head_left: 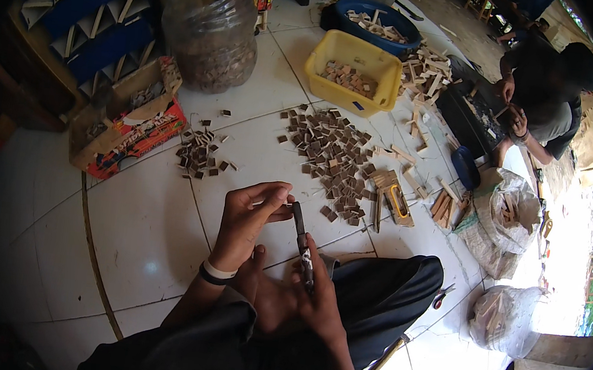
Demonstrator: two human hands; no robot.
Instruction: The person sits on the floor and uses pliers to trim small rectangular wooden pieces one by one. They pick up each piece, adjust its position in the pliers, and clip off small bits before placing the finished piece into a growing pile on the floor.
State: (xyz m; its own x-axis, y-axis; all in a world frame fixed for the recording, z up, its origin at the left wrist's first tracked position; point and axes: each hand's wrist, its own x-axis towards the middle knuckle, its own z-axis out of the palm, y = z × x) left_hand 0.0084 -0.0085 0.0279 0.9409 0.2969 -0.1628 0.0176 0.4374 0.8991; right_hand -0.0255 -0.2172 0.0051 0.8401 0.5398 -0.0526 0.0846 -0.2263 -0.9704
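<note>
Slim tool (pixel 302 243): dark, slightly curved, white-patched below.

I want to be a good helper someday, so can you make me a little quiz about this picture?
1. Which is wrapped around the lower part of the dark tool: the left grip or the right grip?
2. True or false: the yellow tub has small brown pieces in it.
3. Fill in the colour: the scissors lie on ____ floor tiles.

Key: 1. The right grip. 2. True. 3. White.
</note>
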